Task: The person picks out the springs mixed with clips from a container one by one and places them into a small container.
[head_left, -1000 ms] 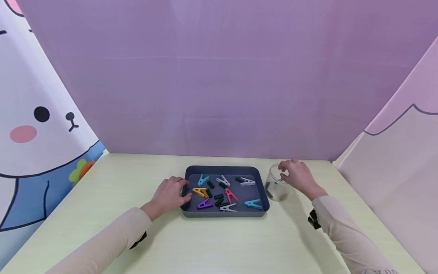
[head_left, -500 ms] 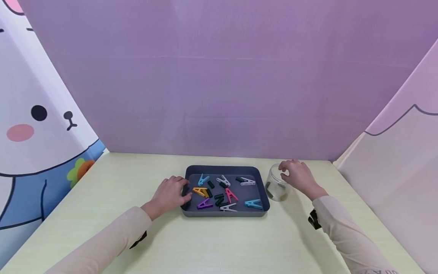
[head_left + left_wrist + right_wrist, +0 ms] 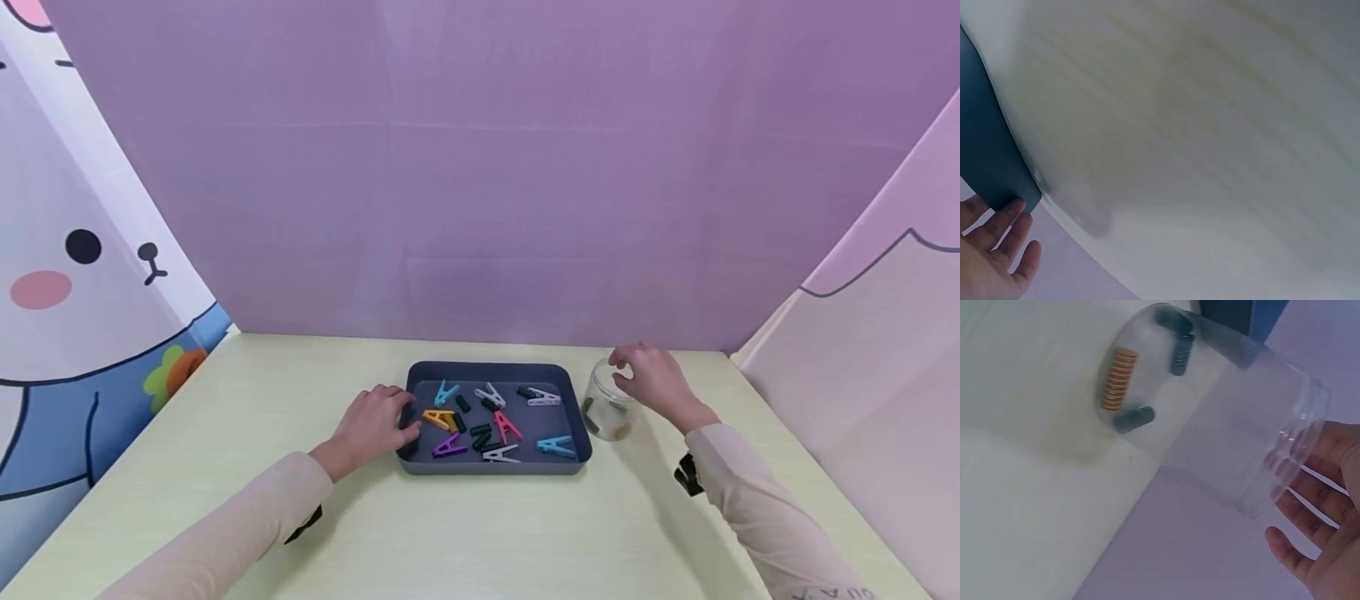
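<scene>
Curving loosely at the clear jar [image 3: 604, 408], thumb and forefinger parted, the right hand [image 3: 658, 385] seemingly touches it (springs [image 3: 1120, 380] lie inside), while the left hand [image 3: 367, 428], partly cut off in its wrist view, touches the tray [image 3: 491, 468] with relaxed fingers.

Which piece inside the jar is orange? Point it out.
The long, ribbed orange piece near the base of the jar; the other pieces inside are dark and shorter.

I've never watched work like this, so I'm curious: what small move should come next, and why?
Probably the right hand should reach into the tray for the dark spring nearest the jar. The jar holds an orange spring and some dark ones, while more dark springs lie among clothespins in the tray, so adding another seems sensible.
</scene>
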### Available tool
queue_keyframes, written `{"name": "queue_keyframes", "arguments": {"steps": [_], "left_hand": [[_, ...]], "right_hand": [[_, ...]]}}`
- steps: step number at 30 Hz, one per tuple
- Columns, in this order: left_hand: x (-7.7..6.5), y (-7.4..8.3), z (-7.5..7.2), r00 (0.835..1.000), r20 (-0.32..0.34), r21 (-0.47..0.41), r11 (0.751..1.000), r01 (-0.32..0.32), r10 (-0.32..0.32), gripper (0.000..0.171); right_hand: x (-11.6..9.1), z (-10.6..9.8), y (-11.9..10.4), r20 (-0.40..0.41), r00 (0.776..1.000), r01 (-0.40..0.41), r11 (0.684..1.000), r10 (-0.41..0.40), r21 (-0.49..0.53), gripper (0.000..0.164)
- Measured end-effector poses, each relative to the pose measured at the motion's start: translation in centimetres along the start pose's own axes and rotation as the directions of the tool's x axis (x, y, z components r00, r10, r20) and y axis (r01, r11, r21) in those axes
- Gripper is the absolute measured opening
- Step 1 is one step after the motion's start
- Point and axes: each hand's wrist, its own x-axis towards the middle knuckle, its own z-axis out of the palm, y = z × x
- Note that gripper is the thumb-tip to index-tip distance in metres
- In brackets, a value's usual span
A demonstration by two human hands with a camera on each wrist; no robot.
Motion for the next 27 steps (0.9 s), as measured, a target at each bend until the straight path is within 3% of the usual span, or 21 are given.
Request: {"name": "queue_keyframes", "arguments": {"steps": [10, 17, 27], "left_hand": [[0.0, 0.1, -0.1, 1.0, 0.0, 0.003, 1.0, 0.005, -0.005, 0.044], [0.0, 0.2, -0.2, 1.0, 0.001, 0.002, 1.0, 0.009, -0.009, 0.044], [0.0, 0.1, -0.1, 1.0, -0.001, 0.0, 1.0, -0.003, 0.003, 0.045]], "right_hand": [[1.2, -1.1, -2.2, -0.01, 0.999, 0.038, 0.999, -0.038, -0.014, 0.017], [1.7, -0.3, -4.3, -0.023, 0.995, 0.099, 0.995, -0.1, -0.031, 0.016], [2.0, 1.7, -6.9, 0.045, 0.989, 0.145, 0.987, -0.142, -0.07, 0.019]]}}
